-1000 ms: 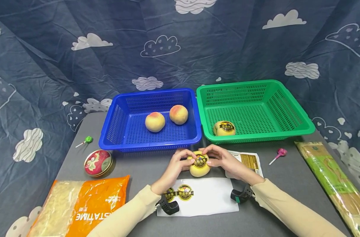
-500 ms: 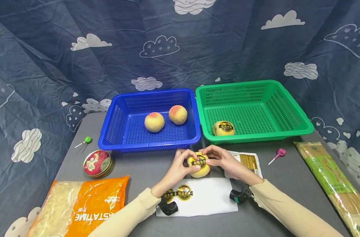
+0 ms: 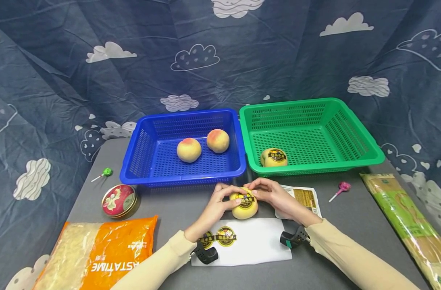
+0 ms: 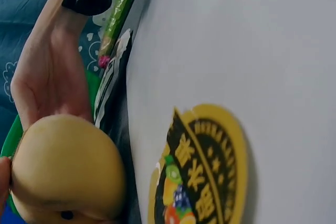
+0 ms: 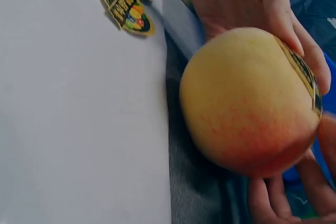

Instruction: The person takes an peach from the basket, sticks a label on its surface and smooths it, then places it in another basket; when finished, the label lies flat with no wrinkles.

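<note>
Both hands hold a yellow peach [image 3: 244, 211] above the table, just beyond the white sticker sheet. My left hand [image 3: 216, 204] grips its left side, with the thumb against a round black-and-gold sticker [image 3: 248, 201] on the fruit. From the other side, my right hand [image 3: 277, 198] holds the peach with curled fingers near the sticker's upper right edge. The right wrist view shows the peach's red blush [image 5: 252, 140] and the sticker edge-on. Two matching stickers [image 3: 225, 236] remain on the sheet [image 3: 260, 245], below the hands.
A blue basket [image 3: 184, 177] holds two peaches; a green basket [image 3: 318, 164] holds a stickered peach. Left lie a green lollipop [image 3: 107, 172], a round red tin [image 3: 119, 200] and an orange pasta bag [image 3: 122, 249]. Right are a white packet [image 3: 307, 197], pink lollipop [image 3: 344, 186] and long green package [image 3: 405, 217].
The left thumb has shifted over the sticker, first down, then back up. The right thumb has moved up toward the sticker's upper edge. The peach has turned slightly in the hands.
</note>
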Demonstrator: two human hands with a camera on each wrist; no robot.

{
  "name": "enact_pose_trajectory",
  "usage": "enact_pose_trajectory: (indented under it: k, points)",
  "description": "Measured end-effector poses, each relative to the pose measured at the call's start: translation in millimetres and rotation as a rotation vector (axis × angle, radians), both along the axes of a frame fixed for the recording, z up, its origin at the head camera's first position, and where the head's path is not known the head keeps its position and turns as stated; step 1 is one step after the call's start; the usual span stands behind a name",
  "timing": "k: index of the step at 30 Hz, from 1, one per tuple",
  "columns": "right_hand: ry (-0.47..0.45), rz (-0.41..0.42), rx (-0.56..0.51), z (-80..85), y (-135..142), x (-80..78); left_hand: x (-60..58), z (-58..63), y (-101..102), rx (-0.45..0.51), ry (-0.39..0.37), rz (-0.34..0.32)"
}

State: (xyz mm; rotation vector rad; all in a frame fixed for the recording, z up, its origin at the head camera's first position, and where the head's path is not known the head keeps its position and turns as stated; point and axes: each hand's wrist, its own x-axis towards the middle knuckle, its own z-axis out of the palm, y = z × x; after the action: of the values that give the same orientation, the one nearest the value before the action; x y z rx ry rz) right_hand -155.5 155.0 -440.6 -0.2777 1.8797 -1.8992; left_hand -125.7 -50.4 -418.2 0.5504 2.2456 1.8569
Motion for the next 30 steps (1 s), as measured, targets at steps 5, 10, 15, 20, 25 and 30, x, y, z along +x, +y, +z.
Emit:
enact_pose_trajectory:
  k: [5,10,15,20,25,30]
  points:
    - [-0.001,0.04,-0.009,-2.1,1,-0.6,0.5,1.0,-1,-0.011,-0.041,0.01]
    - [-0.014,0.045,-0.032,-2.3,1,-1.1,-0.3,-2.4,-1,0.04,-0.109,0.006]
    - [0.045,0.039,0.04,0.3,-3,3.9,-0.6,-4.5,0,0.028,-0.089,0.018]
    - [0.169,0.064,0.125,2.5,-7,8.7,1.2,-4.7,-2,-0.004,-0.008,0.017]
    - [0.136,0.091,0.046,0.7,1,5.2,0.8,-4.7,-3,-0.001,0.014,-0.001]
    - [0.053,0.107,-0.001,-2.0,7,1.4,0.4,-6.2,-4,0.023,-0.004,-0.003]
